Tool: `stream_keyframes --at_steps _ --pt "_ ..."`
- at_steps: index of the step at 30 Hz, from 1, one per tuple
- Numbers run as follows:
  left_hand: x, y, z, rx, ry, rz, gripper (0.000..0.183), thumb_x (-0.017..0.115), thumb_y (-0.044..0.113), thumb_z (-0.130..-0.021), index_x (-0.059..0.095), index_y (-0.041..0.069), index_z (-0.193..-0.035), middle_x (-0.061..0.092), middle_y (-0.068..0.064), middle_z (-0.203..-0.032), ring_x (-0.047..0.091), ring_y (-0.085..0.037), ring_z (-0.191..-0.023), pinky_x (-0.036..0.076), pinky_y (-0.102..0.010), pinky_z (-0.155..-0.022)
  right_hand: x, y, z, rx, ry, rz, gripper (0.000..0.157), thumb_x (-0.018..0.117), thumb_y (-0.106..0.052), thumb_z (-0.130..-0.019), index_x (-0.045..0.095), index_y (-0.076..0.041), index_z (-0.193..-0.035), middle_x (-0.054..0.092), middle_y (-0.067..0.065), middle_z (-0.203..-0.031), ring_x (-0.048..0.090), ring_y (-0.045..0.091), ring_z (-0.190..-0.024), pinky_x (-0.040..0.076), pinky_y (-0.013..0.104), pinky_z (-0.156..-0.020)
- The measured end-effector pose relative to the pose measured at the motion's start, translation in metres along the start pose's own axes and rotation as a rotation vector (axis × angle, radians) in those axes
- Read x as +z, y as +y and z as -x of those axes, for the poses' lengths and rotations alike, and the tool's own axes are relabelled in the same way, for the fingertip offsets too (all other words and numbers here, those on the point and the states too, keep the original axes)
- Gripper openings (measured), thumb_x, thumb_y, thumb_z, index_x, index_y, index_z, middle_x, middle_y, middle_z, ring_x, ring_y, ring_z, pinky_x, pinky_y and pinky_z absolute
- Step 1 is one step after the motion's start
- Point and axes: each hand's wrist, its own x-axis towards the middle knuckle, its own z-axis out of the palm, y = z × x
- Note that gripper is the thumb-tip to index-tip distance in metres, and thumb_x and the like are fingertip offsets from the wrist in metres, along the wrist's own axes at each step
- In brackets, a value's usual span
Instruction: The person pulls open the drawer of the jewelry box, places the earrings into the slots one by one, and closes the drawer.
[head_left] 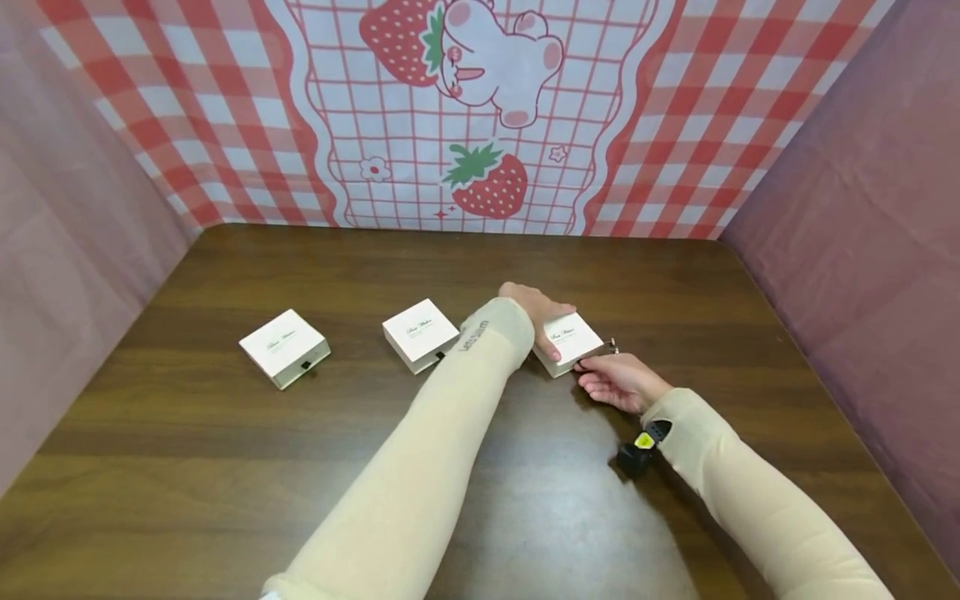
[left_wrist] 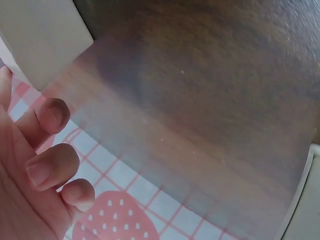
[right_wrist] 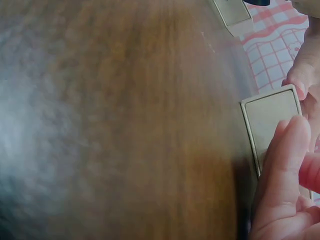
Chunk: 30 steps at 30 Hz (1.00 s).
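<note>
My left hand (head_left: 531, 310) grips a small white box (head_left: 576, 335) with dark lettering on its lid, thumb and fingers on opposite sides. In the left wrist view, this box (left_wrist: 45, 40) is at the upper left above loosely bent fingers (left_wrist: 55, 165). My right hand (head_left: 621, 382) pinches at the box's front side, where a dark tab shows at the fingertips. The right wrist view shows the box's pale front face (right_wrist: 270, 117), partly covered by the right fingers (right_wrist: 290, 155). A small shiny item (head_left: 613, 344) lies just beyond the right hand.
Two similar white boxes stand on the brown wooden table (head_left: 360, 442): one in the middle (head_left: 420, 333), one at the left (head_left: 283, 346), each with a black tab on its front. A checked strawberry cloth (head_left: 480, 183) hangs behind; pink curtains (head_left: 847, 167) flank the table.
</note>
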Motion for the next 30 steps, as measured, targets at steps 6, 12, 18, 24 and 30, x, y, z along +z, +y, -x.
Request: stream_keyframes --at_steps 6,12,18,24,30 --pt "0.003 -0.002 0.002 0.013 0.019 0.061 0.100 0.059 0.078 -0.070 0.015 0.042 -0.152 0.048 0.007 -0.143 0.051 -0.014 -0.117 0.043 -0.036 -0.085 0.001 -0.002 -0.002 -0.003 0.009 0.039 0.032 0.040 -0.005 -0.101 0.064 -0.006 -0.080 0.065 0.001 -0.060 0.062 0.004 -0.050 0.050 0.016 -0.052" --pt "0.007 -0.004 0.001 0.007 -0.001 0.085 0.101 0.060 0.077 -0.070 0.013 0.043 -0.152 0.045 0.007 -0.146 0.050 -0.013 -0.120 0.043 -0.038 -0.086 -0.001 -0.003 -0.007 0.032 0.029 0.103 0.029 0.041 -0.006 -0.100 0.063 -0.006 -0.081 0.064 0.001 -0.060 0.060 0.002 -0.048 0.049 0.014 -0.050" --pt "0.003 0.000 0.003 -0.022 -0.015 0.115 0.102 0.064 0.074 -0.070 0.014 0.042 -0.152 0.046 0.008 -0.145 0.049 -0.012 -0.119 0.042 -0.037 -0.086 -0.003 -0.005 -0.010 0.025 0.031 0.177 0.028 0.043 -0.004 -0.099 0.063 -0.006 -0.079 0.063 -0.002 -0.059 0.057 0.000 -0.048 0.047 0.012 -0.049" --pt "0.001 0.002 0.003 -0.025 -0.025 0.166 0.102 0.063 0.075 -0.070 0.012 0.044 -0.152 0.043 0.008 -0.147 0.047 -0.012 -0.122 0.040 -0.036 -0.088 -0.003 -0.007 -0.009 -0.015 0.075 0.243 0.030 0.044 0.000 -0.096 0.060 -0.007 -0.071 0.057 -0.006 -0.056 0.051 -0.002 -0.045 0.044 0.011 -0.046" --pt "0.013 -0.010 0.006 -0.020 -0.021 0.263 0.098 0.063 0.074 -0.072 0.012 0.047 -0.151 0.040 0.007 -0.149 0.046 -0.011 -0.125 0.040 -0.032 -0.091 0.007 -0.004 -0.013 -0.058 0.123 0.288 0.027 0.048 -0.001 -0.093 0.057 -0.008 -0.069 0.054 -0.007 -0.054 0.048 -0.003 -0.042 0.042 0.011 -0.044"
